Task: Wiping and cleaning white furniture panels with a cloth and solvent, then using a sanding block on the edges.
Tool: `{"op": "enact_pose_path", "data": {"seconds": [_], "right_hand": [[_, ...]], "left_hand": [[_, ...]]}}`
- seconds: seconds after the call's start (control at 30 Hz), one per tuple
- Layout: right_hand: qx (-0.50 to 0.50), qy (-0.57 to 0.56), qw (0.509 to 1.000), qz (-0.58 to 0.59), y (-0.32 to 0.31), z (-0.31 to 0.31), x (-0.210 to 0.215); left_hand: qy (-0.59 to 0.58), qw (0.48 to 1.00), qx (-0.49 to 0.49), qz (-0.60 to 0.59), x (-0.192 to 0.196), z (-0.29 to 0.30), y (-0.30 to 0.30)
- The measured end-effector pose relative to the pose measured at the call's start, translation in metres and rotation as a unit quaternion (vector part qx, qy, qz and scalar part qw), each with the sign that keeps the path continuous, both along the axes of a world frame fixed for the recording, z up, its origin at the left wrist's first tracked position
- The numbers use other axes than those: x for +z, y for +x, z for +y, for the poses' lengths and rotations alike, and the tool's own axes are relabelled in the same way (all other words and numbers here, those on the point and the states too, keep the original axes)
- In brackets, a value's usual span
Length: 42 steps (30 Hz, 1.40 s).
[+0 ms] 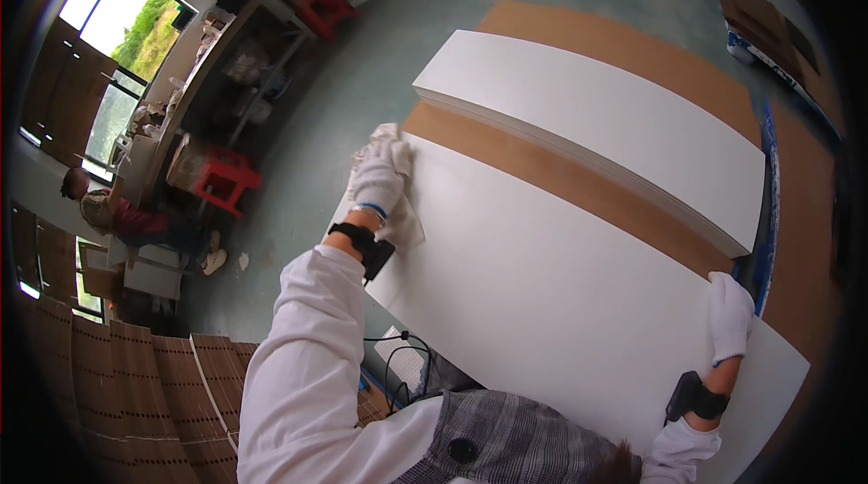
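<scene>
Gloved left hand [378, 178] presses a white cloth [391, 204] on a white panel [551, 294] at ten o'clock; gloved right hand [731, 317] grips its four o'clock edge.

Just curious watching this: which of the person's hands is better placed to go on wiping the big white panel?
Probably the left hand: it presses a white cloth onto the white panel. The right hand only grips the panel's far edge.
</scene>
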State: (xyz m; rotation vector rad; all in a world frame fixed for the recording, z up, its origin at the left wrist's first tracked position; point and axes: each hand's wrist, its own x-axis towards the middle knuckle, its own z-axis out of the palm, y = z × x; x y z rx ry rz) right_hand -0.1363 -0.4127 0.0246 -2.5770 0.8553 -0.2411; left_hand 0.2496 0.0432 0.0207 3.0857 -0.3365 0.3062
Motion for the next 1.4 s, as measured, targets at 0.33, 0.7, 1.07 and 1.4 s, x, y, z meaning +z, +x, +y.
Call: {"op": "enact_pose_path", "data": {"seconds": [0.33,0.7,1.07,1.4], "right_hand": [[-0.006,0.01,1.0,-0.004,-0.007,-0.008,-0.005],[-0.006,0.01,1.0,0.028,-0.016,-0.016,-0.011],[-0.006,0.017,0.999,0.029,-0.013,-0.018,-0.016],[0.024,-0.011,0.999,0.018,-0.008,-0.015,-0.012]], "left_hand": [[-0.021,0.991,-0.131,0.031,0.021,-0.026,0.02],[-0.005,0.986,-0.166,0.029,0.013,0.004,-0.114],[0.032,0.986,-0.16,0.024,0.004,0.037,-0.195],[-0.037,0.997,0.034,-0.058,-0.008,0.087,-0.132]]}}
